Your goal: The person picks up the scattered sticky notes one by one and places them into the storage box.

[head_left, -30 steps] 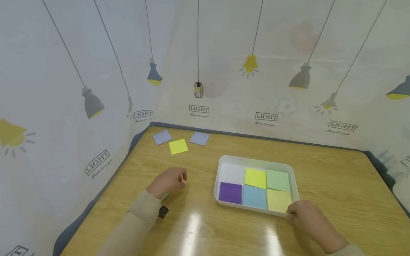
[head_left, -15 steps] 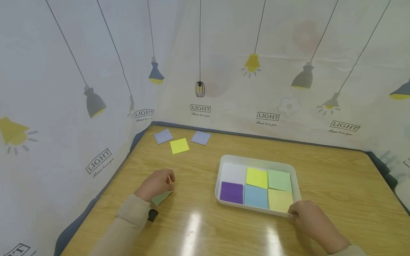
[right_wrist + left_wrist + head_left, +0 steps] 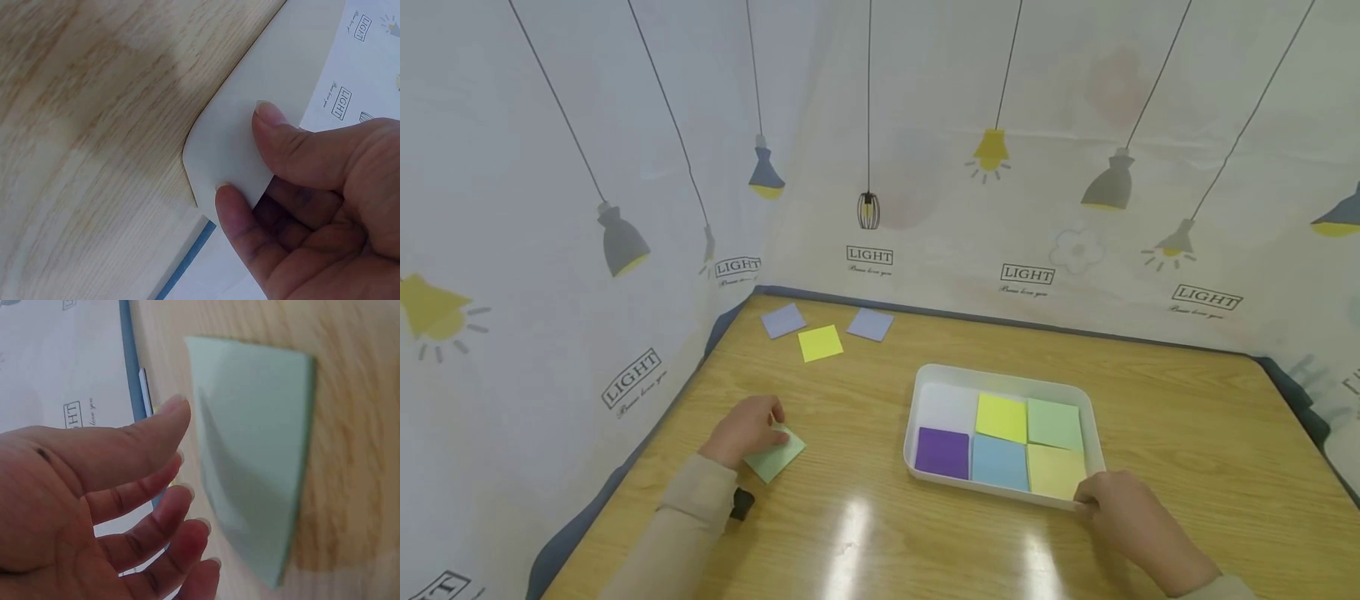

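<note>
A light green sticky-note pad (image 3: 777, 458) lies on the table at the left. My left hand (image 3: 741, 433) hovers right over it. In the left wrist view, the fingers and thumb are loosely bent beside the green pad (image 3: 256, 431), with a gap to it. My right hand (image 3: 1138, 521) grips the front right corner of a white tray (image 3: 1000, 382); the right wrist view has the thumb and fingers at the tray's corner wall (image 3: 231, 134). Purple (image 3: 942, 452), blue (image 3: 1000, 462) and pale yellow (image 3: 1055, 471) pads fill its front row; bright yellow (image 3: 1002, 417) and green (image 3: 1054, 423) lie behind.
Two lavender pads (image 3: 783, 320) and a bright yellow pad (image 3: 821, 342) lie at the table's far left corner. The tray's back left part shows bare white floor. Lamp-printed cloth (image 3: 925, 250) stands along the table's back and left edges.
My left hand has moved left and back from the middle, and the green pad beneath it has come into fuller view, lying on the table. The right hand and tray stay put.
</note>
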Demonstrator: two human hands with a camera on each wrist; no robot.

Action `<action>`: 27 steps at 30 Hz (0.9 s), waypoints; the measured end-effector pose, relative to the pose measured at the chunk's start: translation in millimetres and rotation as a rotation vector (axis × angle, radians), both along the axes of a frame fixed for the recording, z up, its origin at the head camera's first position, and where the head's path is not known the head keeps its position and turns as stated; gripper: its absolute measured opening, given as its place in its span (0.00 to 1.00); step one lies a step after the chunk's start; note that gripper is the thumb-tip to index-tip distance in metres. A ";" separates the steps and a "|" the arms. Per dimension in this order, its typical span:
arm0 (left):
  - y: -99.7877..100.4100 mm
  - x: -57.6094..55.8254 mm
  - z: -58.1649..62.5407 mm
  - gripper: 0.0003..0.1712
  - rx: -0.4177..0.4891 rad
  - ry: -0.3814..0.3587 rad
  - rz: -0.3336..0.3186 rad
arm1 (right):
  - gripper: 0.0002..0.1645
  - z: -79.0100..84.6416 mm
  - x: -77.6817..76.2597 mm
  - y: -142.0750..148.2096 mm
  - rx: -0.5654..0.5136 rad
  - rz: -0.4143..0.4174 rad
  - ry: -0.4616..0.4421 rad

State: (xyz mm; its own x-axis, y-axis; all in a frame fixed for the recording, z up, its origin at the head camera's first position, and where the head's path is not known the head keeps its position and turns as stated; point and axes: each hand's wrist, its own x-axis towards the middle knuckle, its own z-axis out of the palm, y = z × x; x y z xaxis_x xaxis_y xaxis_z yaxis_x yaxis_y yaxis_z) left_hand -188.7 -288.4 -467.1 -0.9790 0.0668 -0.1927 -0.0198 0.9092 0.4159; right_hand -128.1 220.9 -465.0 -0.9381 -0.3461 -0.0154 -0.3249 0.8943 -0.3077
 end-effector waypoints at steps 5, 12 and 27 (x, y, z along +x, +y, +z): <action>-5.4 -0.3 -2.5 0.24 -0.012 -0.009 0.032 | 0.09 -0.4 0.1 0.5 -0.004 -0.006 -0.011; -8.2 -0.3 -5.8 0.30 -0.021 -0.049 0.077 | 0.09 0.2 0.6 0.1 -0.009 -0.002 -0.009; -5.6 -0.2 -2.4 0.26 0.026 -0.093 0.129 | 0.10 1.4 1.8 0.2 -0.014 0.020 0.020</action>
